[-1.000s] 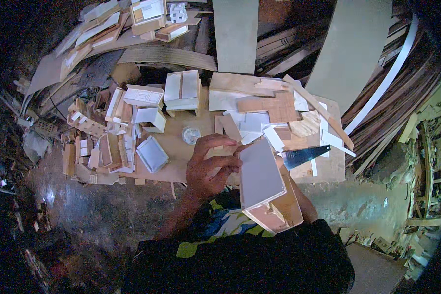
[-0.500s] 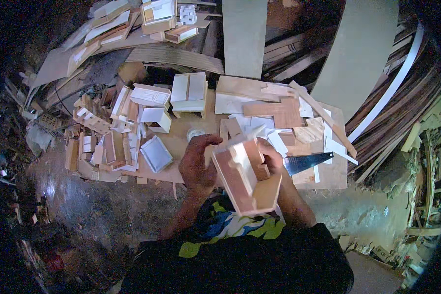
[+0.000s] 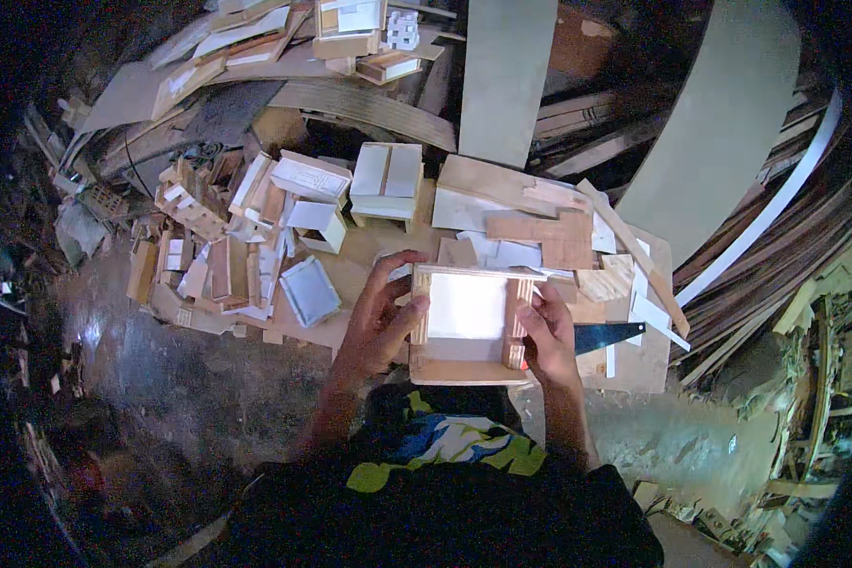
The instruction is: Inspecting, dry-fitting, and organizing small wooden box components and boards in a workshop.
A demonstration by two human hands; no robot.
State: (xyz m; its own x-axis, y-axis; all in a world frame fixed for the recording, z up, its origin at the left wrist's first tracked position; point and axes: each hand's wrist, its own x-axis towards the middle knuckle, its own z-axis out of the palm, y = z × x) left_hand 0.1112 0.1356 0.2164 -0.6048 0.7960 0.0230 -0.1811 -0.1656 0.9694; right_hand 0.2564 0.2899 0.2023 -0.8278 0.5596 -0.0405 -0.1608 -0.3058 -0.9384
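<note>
Between both hands I hold a small wooden box (image 3: 468,371) with a bright white panel inside, its open face turned up toward me. My left hand (image 3: 380,327) grips the box's left side, thumb on the edge and fingers behind it. My right hand (image 3: 551,336) clasps the right side, thumb on the front edge. The box is held above the table's near edge. Just right of my right hand, a saw blade (image 3: 610,334) lies on the table; its handle is hidden.
On the left of the table (image 3: 350,260) stand several small wood and white boxes (image 3: 310,292). Flat wood pieces and white strips (image 3: 530,227) cover its right half. Tall boards (image 3: 506,76) lean behind, beside stacked planks (image 3: 776,237). More box parts (image 3: 350,43) sit on a rear surface.
The box has turned from a tilted side view to nearly level, with its white inside facing me. My left hand has closed onto its left side. The surroundings have shifted slightly right.
</note>
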